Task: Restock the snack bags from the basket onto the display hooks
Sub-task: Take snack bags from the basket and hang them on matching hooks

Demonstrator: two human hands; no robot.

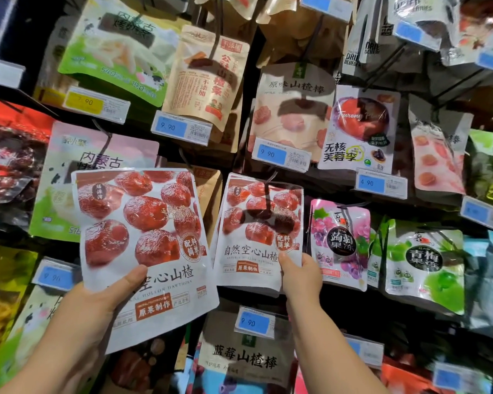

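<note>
Two hands are seen before a wall of hung snack bags. One hawthorn bag (pixel 143 237) is gripped at its lower left by the left hand (pixel 97 300), with the thumb curled over the front, and it is held tilted above that hand. Just right of it a stack (pixel 256 231) of matching bags is hung on one hook (pixel 268 191). At least two bags can be counted by their edges, but the full number cannot be told. The stack's lower right corner is pinched by the right hand (pixel 302 277), thumb on the front. Right of that hand one grape bag (pixel 339 243) and one plum bag (pixel 424 265) are hung side by side. Below that hand a blue tag (pixel 254 322) marked 9 90 is seen, one of four so marked. One yellow tag (pixel 87 102) is set well above the left hand.
</note>
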